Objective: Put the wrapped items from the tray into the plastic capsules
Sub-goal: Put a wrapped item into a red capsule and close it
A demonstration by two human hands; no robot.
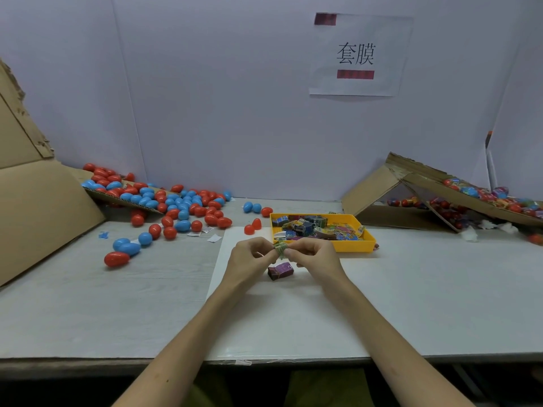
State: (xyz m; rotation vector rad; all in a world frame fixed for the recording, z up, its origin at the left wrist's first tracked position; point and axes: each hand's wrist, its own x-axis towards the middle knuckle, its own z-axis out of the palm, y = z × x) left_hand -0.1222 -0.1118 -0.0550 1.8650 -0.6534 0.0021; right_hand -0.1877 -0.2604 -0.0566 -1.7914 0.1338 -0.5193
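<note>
Your fingers [295,250] pinch a green wrapped item [280,248] between left hand [249,257] and right hand [314,257].
Purple wrapped item [281,271] lies on surface [411,289] below, tray [368,239] just beyond; no capsule in hand, so next prob. means fetching one of the capsules [176,204] at left.

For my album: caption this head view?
The left hand and right hand pinch a green wrapped item near the yellow tray.

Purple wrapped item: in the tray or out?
Out. The purple wrapped item lies on the white sheet, nearer the person than the yellow tray. The left hand and right hand pinch a green wrapped item above it.
</note>
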